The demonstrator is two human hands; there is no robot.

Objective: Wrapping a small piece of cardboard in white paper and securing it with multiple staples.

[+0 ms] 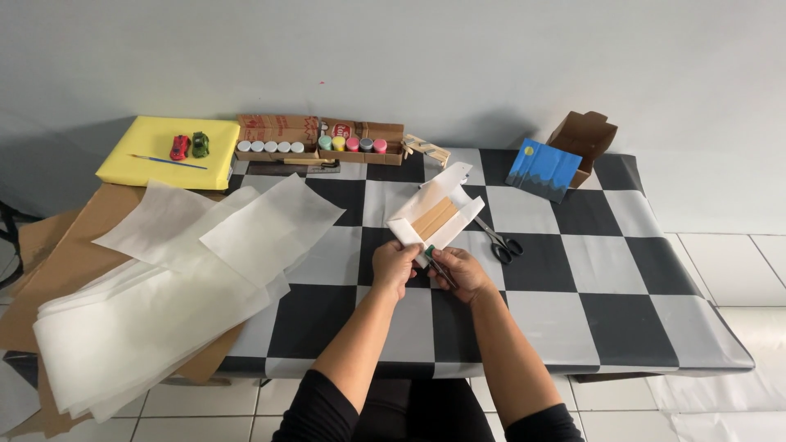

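My left hand (395, 266) grips the near end of a small bundle of flat wooden sticks (434, 218) partly wrapped in white paper (458, 221), held tilted above the checkered table (573, 286). Beside it, my right hand (460, 274) pinches the same near end and also holds a thin dark pen-like item (438, 266) with a green tip. The paper folds around both sides of the sticks, leaving their tan middle showing.
Black scissors (501, 242) lie just right of the bundle. White paper sheets (164, 286) sprawl over brown cardboard at left. At the back are a yellow pad (147, 164) with two toy cars and a brush, paint pots (327, 144) in cartons, a blue painting (542, 169) and a brown box (585, 135).
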